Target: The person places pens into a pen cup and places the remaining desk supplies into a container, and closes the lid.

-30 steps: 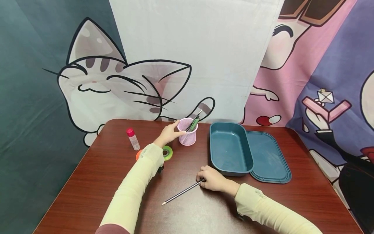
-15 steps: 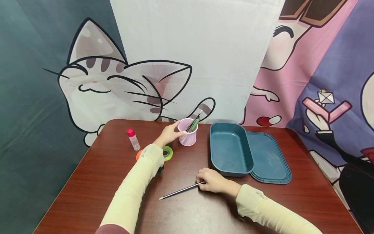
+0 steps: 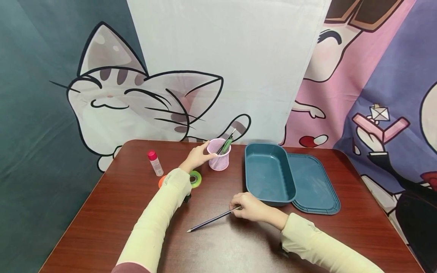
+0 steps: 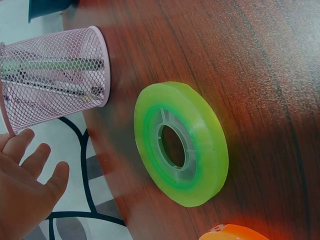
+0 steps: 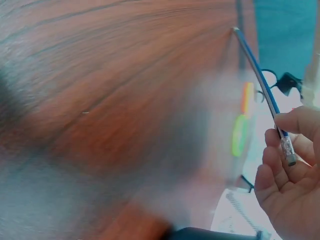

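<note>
My left hand (image 3: 197,157) is at the rim of a pink mesh pen cup (image 3: 219,163), thumb across the near side and a finger at the far side. The cup stands upright with a green item (image 4: 50,65) and dark pencils inside. In the left wrist view, several fingertips spread below the rim. A dark blue-and-silver striped pencil (image 5: 257,72) is pinched between thumb and fingers of my right hand (image 3: 250,206), near its eraser end. Its other end slants down to the left, close to the tabletop; whether it touches cannot be told.
A teal box (image 3: 269,174) stands right of the cup, beside its lid (image 3: 315,184). Green tape (image 4: 210,145) and an orange roll (image 4: 235,234) lie by the left forearm. A red-capped glue stick (image 3: 155,165) stands at the left. The brown table (image 3: 112,212) meets a printed curtain.
The pencil's free end has swung slightly up and left from its position a second ago. My right wrist has shifted a little to the right. The left hand stays at the cup.
</note>
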Demonstrator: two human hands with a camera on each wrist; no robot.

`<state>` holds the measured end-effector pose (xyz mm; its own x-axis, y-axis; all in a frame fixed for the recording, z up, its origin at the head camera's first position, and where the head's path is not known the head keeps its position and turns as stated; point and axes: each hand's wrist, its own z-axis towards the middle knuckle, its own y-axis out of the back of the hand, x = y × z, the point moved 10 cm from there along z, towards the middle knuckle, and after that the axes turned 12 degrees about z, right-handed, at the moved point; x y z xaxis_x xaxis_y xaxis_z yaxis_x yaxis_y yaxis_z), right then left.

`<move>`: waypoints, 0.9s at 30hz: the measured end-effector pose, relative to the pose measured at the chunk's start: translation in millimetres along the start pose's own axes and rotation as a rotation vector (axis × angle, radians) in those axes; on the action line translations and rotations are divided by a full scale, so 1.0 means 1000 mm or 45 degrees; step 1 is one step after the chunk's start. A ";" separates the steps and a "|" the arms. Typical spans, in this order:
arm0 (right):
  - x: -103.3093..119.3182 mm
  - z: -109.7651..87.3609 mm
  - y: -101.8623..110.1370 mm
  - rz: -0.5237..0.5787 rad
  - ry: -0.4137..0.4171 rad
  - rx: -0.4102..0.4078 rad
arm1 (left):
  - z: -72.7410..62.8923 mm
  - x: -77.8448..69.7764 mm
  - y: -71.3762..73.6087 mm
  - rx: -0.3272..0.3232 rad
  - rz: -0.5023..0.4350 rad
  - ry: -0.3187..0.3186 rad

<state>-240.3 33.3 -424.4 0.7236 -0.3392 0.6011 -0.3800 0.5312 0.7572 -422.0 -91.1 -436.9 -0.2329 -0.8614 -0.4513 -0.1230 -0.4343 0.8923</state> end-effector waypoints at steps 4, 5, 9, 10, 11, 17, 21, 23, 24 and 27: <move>0.006 0.003 0.014 0.126 0.008 -0.056 | 0.000 0.000 0.000 0.001 -0.003 -0.007; 0.007 0.004 0.018 0.158 -0.009 -0.066 | 0.000 0.000 -0.001 0.000 -0.003 -0.009; 0.004 0.006 0.032 0.296 -0.116 -0.088 | 0.000 0.000 -0.001 -0.001 -0.005 -0.010; 0.003 0.006 0.035 0.324 -0.140 -0.095 | 0.001 0.000 -0.001 0.000 -0.005 -0.009; 0.002 0.006 0.038 0.350 -0.168 -0.105 | 0.001 0.000 -0.001 -0.002 -0.004 -0.009; -0.006 0.006 0.054 0.447 -0.276 -0.169 | 0.001 0.000 -0.001 -0.004 0.001 -0.010; -0.013 0.006 0.063 0.499 -0.357 -0.193 | 0.001 0.001 -0.001 0.006 -0.007 -0.002; -0.015 0.006 0.070 0.527 -0.385 -0.217 | 0.001 0.001 -0.001 0.010 -0.009 0.002; -0.015 0.006 0.074 0.540 -0.396 -0.235 | 0.001 0.001 -0.002 0.013 -0.011 0.003; -0.008 0.007 0.089 0.582 -0.395 -0.300 | 0.001 0.001 -0.002 0.015 -0.014 0.002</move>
<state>-284.3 77.6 -359.9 0.3016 -0.2281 0.9258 -0.4496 0.8222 0.3491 -422.9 -90.9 -438.8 -0.2301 -0.8569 -0.4613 -0.1370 -0.4408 0.8871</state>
